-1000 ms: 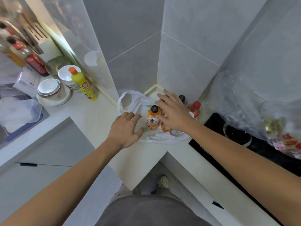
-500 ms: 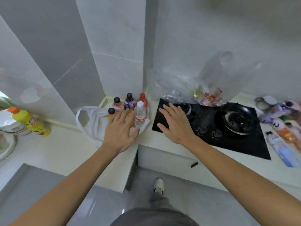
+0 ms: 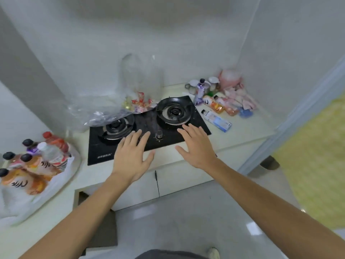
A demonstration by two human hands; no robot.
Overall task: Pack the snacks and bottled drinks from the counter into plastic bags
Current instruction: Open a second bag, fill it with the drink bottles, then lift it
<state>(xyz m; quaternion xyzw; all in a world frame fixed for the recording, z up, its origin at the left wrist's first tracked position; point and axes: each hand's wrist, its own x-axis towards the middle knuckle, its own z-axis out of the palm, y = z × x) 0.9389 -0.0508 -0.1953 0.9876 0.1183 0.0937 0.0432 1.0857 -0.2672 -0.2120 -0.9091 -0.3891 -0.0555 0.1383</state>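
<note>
While my left grip (image 3: 133, 157) and right grip (image 3: 196, 146) hover spread and empty over the black glass stove (image 3: 104, 150), the blue-labelled clear bottle (image 3: 216, 120) lies flat on the pale desk (image 3: 248, 128), cap toward the stove, bare desk before it.

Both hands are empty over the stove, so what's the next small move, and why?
Probably reach the right hand on to the clear bottle lying on the counter right of the stove. It is the nearest unpacked drink, and both hands are open.
</note>
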